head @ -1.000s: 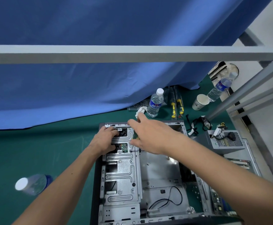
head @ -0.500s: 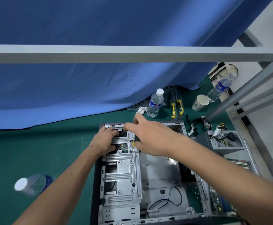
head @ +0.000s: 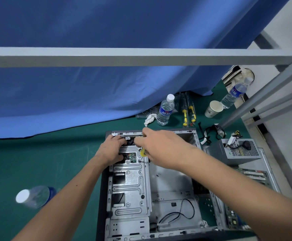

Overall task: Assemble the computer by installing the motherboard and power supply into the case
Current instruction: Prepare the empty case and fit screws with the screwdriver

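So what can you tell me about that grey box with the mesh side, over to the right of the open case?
The power supply is a grey metal box, still outside the case, standing beside its far right corner. Its mesh side, perforated with small holes, faces up, with a black plug socket and a white label. A short bundle of wires lies at its far edge. Neither hand touches it.

You have one open computer case (head: 159, 197) before you; one power supply (head: 237, 151) beside it; three water bottles, one upright (head: 165, 111), one at the far right (head: 234, 95), one lying at left (head: 35, 196); one paper cup (head: 214, 109); two yellow-handled screwdrivers (head: 188, 115); one pair of safety glasses (head: 216, 133).
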Action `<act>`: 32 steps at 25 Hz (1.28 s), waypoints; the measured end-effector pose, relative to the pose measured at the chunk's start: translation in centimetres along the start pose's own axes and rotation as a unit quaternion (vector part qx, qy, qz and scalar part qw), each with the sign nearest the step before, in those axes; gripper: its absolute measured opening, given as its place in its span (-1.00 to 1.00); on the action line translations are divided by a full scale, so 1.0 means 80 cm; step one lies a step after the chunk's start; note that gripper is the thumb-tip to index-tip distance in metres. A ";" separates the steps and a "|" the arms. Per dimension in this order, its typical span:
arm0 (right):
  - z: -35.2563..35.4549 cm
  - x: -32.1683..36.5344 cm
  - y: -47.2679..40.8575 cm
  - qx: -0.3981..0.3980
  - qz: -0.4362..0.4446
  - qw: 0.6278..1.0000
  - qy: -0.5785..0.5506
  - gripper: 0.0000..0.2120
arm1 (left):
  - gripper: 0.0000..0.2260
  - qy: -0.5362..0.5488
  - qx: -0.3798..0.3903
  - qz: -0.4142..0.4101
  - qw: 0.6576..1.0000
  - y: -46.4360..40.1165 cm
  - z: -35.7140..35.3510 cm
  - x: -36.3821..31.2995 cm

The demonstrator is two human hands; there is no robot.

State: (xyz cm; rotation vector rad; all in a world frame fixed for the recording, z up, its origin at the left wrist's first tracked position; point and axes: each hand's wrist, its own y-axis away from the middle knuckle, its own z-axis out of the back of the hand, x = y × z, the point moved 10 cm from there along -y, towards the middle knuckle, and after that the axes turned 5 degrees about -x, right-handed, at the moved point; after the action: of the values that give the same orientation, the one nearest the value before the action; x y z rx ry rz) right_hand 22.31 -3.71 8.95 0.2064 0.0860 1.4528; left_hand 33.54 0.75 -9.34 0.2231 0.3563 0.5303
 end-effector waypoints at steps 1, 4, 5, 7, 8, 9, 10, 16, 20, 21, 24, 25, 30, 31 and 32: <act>0.003 0.002 0.000 -0.028 -0.011 0.999 0.023 -0.87 | -0.52 0.003 0.000 0.003 1.000 0.000 0.000 0.000; -0.002 -0.014 -0.002 -0.039 -0.089 0.995 0.006 -0.67 | -0.55 0.003 0.001 0.007 1.000 0.001 -0.001 0.000; -0.007 -0.020 -0.002 -0.019 -0.099 0.994 -0.045 -0.66 | -0.54 0.002 0.002 0.009 1.000 0.000 -0.002 0.000; -0.008 -0.023 0.003 0.031 -0.075 0.989 -0.127 -0.70 | -0.52 0.001 0.000 0.010 1.000 -0.001 0.000 0.000; -0.005 -0.021 0.004 0.040 -0.047 0.990 -0.123 -0.71 | -0.52 0.000 -0.002 0.010 1.000 -0.001 0.001 0.000; -0.002 -0.016 0.006 0.038 -0.018 0.994 -0.102 -0.74 | -0.52 0.001 -0.002 0.009 1.000 -0.001 0.001 0.001; 0.001 -0.011 0.006 0.021 -0.005 0.997 -0.074 -0.79 | -0.52 0.001 -0.001 0.009 1.000 -0.001 0.000 0.001; -0.006 -0.027 0.000 -0.030 -0.120 0.992 -0.011 -0.59 | -0.53 0.010 -0.003 0.014 1.000 0.001 -0.002 0.003; -0.013 -0.024 0.006 0.051 -0.049 0.993 -0.098 -0.65 | -0.52 0.013 -0.009 0.012 1.000 -0.001 0.001 0.002; -0.011 -0.019 0.006 0.040 -0.027 0.996 -0.072 -0.72 | -0.52 0.014 -0.008 0.012 1.000 -0.001 0.000 0.002; -0.002 -0.008 0.002 -0.037 -0.040 0.998 0.021 -0.84 | -0.51 0.013 -0.005 0.015 1.000 0.000 -0.002 0.004; -0.001 -0.011 0.000 -0.050 -0.067 0.996 0.040 -0.73 | -0.51 0.013 -0.005 0.016 1.000 0.001 -0.003 0.004; -0.014 -0.026 0.003 0.067 -0.078 0.986 -0.131 -0.72 | -0.51 0.010 -0.007 0.016 1.000 0.001 -0.001 0.004; -0.012 -0.022 0.005 0.077 -0.051 0.988 -0.126 -0.72 | -0.51 0.009 -0.008 0.014 1.000 0.000 0.000 0.004; -0.009 -0.017 0.006 0.071 -0.029 0.992 -0.104 -0.73 | -0.52 0.007 -0.008 0.013 1.000 -0.001 0.000 0.005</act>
State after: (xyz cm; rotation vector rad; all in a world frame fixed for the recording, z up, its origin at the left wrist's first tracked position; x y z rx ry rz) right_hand 21.57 -4.92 8.26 0.4658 0.0256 1.3603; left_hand 33.86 0.89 -9.47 0.2090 0.3636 0.5605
